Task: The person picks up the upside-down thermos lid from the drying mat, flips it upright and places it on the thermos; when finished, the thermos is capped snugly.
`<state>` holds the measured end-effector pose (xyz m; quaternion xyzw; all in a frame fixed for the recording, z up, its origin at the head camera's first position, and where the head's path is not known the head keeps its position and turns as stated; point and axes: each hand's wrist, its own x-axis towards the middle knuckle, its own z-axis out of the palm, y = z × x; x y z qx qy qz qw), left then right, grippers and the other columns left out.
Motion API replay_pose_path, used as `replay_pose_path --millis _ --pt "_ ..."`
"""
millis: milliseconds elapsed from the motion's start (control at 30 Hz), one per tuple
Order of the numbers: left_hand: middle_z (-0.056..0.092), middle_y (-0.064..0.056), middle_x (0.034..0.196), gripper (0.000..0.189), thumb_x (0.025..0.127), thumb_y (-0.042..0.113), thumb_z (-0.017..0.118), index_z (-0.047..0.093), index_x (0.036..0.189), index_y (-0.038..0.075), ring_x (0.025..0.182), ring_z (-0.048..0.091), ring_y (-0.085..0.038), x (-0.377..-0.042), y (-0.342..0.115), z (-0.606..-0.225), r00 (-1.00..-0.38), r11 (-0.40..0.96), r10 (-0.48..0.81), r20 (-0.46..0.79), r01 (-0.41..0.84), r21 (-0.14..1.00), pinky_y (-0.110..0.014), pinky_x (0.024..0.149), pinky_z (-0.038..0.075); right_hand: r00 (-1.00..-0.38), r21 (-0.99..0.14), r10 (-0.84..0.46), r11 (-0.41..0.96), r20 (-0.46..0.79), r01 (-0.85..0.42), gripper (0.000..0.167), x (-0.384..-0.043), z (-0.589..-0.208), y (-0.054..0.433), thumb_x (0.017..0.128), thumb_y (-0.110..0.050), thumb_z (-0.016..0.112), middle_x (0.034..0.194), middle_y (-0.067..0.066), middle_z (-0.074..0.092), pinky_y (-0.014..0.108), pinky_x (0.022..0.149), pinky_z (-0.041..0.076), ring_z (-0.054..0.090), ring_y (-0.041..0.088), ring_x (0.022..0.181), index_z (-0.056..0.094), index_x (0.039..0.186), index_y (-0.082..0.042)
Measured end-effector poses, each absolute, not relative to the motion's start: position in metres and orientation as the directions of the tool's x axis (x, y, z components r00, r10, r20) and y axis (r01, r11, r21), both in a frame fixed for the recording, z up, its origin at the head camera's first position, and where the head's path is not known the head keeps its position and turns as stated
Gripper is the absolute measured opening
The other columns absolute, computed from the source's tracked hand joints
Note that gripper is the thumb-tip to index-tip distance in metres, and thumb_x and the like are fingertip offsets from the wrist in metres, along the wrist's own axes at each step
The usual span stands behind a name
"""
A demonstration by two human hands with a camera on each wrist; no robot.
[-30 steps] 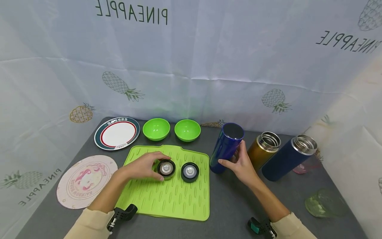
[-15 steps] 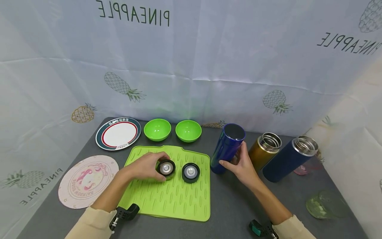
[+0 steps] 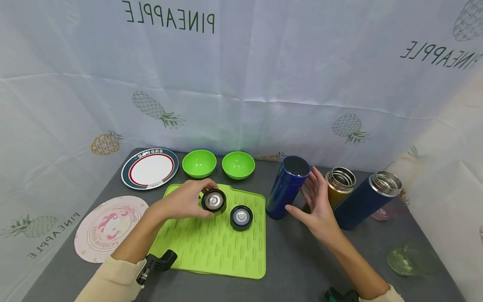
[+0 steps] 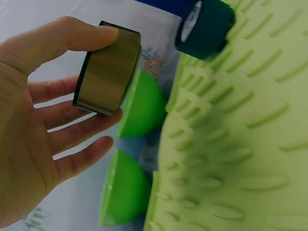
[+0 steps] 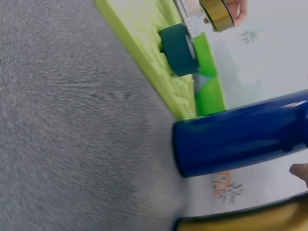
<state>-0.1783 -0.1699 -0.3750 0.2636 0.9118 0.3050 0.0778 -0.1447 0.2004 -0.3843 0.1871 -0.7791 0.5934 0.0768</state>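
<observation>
In the head view my left hand (image 3: 186, 200) pinches a gold lid with a black rim (image 3: 214, 200), its silver inside facing up. The left wrist view shows this bottle lid (image 4: 109, 67) between thumb and fingers, raised off the green mat (image 4: 250, 159). A second, dark lid (image 3: 241, 217) lies on the mat, silver side up. My right hand (image 3: 320, 212) has its fingers spread beside the shiny blue tumbler (image 3: 284, 188), which stands upright. In the right wrist view just a fingertip (image 5: 299, 170) shows, apart from the tumbler (image 5: 236, 139).
Right of my right hand stand a gold bottle (image 3: 336, 191) and a navy bottle (image 3: 362, 205), both lidless. A glass (image 3: 405, 258) lies further right. Two green bowls (image 3: 198, 163), a rimmed plate (image 3: 149, 169) and a pink round mat (image 3: 109, 228) are at back and left.
My left hand has lifted the gold lid off the mat, shifting slightly right. My right hand has let go of the blue tumbler and moved right toward the gold bottle.
</observation>
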Motion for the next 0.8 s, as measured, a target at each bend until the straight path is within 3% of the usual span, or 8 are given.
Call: replay_pose_path --millis 67,133,233,500,633,800 --pt "0.068 -0.005 0.127 0.067 0.073 0.029 0.086 0.06 0.131 0.009 0.118 0.065 -0.026 -0.177 -0.168 -0.37 -0.843 0.657 0.535 0.049 0.452 0.603 -0.049 0.1 0.053 -0.895 -0.875 -0.21 0.213 0.394 -0.436 0.112 -0.141 -0.379 0.203 0.084 0.015 0.071 0.17 0.014 0.011 0.011 0.121 0.028 0.021 0.014 0.156 0.001 0.164 -0.022" --pt "0.069 -0.004 0.125 0.066 0.072 0.028 0.086 0.061 0.13 0.009 0.116 0.065 -0.024 -0.176 -0.166 -0.364 -0.84 0.641 0.537 0.075 0.465 0.611 -0.05 0.099 0.053 -0.868 -0.848 -0.215 0.207 0.448 -0.489 0.113 -0.137 -0.373 0.205 0.082 0.019 0.07 0.17 0.012 0.014 0.006 0.117 0.028 0.025 0.005 0.153 0.003 0.164 -0.02" --pt "0.07 -0.002 0.12 0.063 0.071 0.026 0.086 0.061 0.127 0.011 0.113 0.066 -0.021 -0.175 -0.163 -0.356 -0.835 0.617 0.539 0.114 0.484 0.621 -0.05 0.098 0.054 -0.823 -0.797 -0.217 0.213 0.525 -0.564 0.112 -0.132 -0.365 0.206 0.079 0.025 0.069 0.169 0.01 0.02 0.008 0.119 0.028 0.029 0.003 0.152 0.007 0.164 -0.015" --pt "0.069 0.003 0.116 0.063 0.07 0.025 0.088 0.062 0.126 0.013 0.109 0.066 -0.014 -0.17 -0.157 -0.339 -0.821 0.586 0.534 0.201 0.53 0.613 -0.044 0.096 0.054 -0.722 -0.674 -0.159 0.27 0.673 -0.688 0.1 -0.12 -0.346 0.203 0.068 0.032 0.071 0.158 0.006 0.043 0.018 0.119 0.038 0.045 0.014 0.146 0.029 0.155 0.005" --pt "0.067 0.003 0.117 0.064 0.07 0.025 0.089 0.062 0.127 0.014 0.107 0.065 -0.012 -0.166 -0.154 -0.334 -0.802 0.56 0.541 0.253 0.568 0.604 -0.039 0.093 0.055 -0.657 -0.622 -0.159 0.224 0.736 -0.751 0.082 -0.116 -0.342 0.198 0.066 0.031 0.073 0.143 0.01 0.054 0.021 0.109 0.049 0.058 0.016 0.13 0.043 0.141 0.016" --pt "0.064 0.004 0.116 0.064 0.07 0.023 0.09 0.063 0.127 0.014 0.106 0.063 -0.011 -0.162 -0.146 -0.332 -0.771 0.514 0.555 0.313 0.613 0.6 -0.034 0.092 0.055 -0.649 -0.627 -0.212 0.166 0.731 -0.761 0.065 -0.114 -0.35 0.187 0.07 0.027 0.073 0.128 0.007 0.061 0.019 0.093 0.057 0.067 0.012 0.109 0.054 0.131 0.015"
